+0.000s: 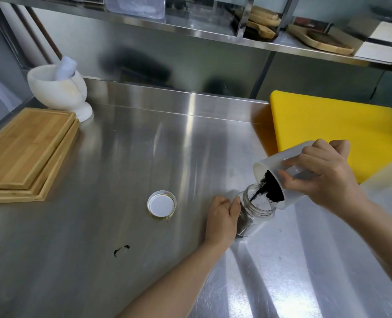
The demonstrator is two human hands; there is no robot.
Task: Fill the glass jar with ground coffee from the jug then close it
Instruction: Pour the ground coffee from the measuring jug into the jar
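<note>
A clear glass jar (pixel 257 211) stands open on the steel counter (pixel 144 157), with dark coffee at its bottom. My left hand (pixel 222 220) wraps around the jar's left side. My right hand (pixel 321 177) grips a white plastic jug (pixel 273 161), tilted down to the left over the jar's mouth. Dark ground coffee (pixel 272 188) streams from the jug's rim into the jar. The jar's lid (pixel 161 204) lies upside down on the counter, to the left of my left hand.
A small smear of spilled coffee (pixel 121 249) marks the counter near the front. Stacked wooden boards (pixel 25 152) lie at the left, a white mortar with pestle (pixel 59 88) behind them. A yellow cutting board (pixel 337 125) lies at the right.
</note>
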